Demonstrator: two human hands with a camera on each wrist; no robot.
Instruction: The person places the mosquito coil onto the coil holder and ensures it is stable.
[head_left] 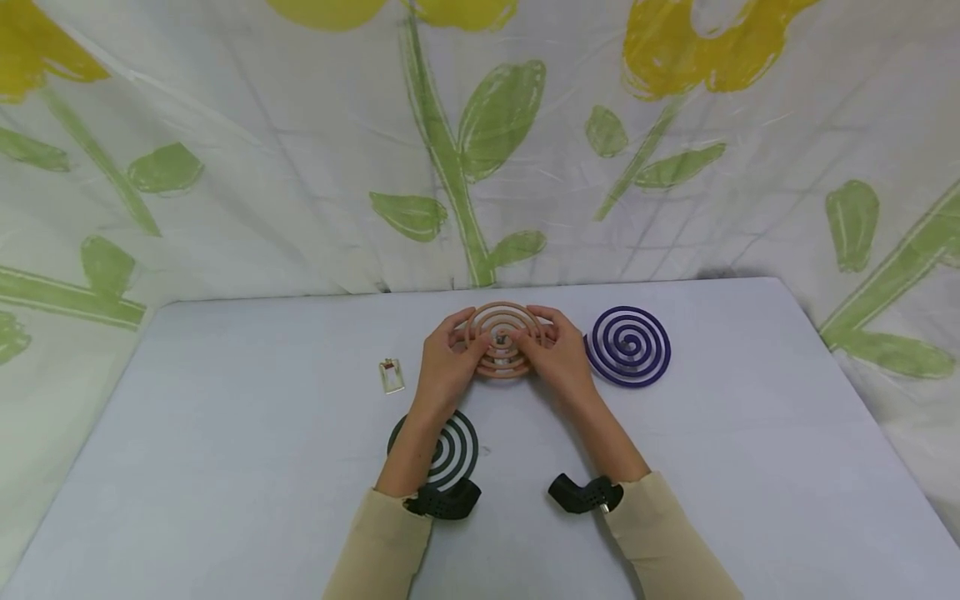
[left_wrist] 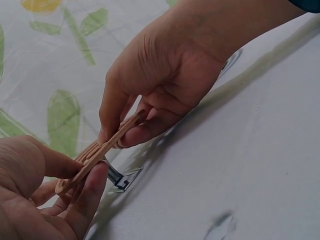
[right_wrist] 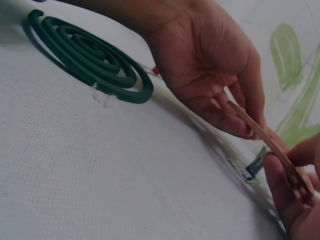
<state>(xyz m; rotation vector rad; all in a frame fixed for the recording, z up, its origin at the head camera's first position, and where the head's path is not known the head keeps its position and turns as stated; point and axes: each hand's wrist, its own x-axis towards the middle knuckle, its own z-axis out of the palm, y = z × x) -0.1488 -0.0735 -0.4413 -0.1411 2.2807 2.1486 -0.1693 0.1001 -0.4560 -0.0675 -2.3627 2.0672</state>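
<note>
A terracotta mosquito coil (head_left: 504, 305) is held nearly level by both hands above the table at the back centre. My left hand (head_left: 450, 354) pinches its left side, thumb on top and fingers beneath. On the opposite side my right hand (head_left: 558, 354) grips the rim in the same way. Below the coil, a small metal coil stand (left_wrist: 120, 181) sits on the table. Its upright reaches up toward the coil's underside; whether they touch is hidden. A green coil (right_wrist: 120, 80) lies flat under my left forearm, which partly covers it in the head view.
A purple coil (head_left: 630, 377) lies flat just right of my right hand. Left of my left hand is another small metal stand (head_left: 392, 385) with a red bit on it. The white table (head_left: 225, 467) ends at a flower-painted cloth (head_left: 300, 167) behind.
</note>
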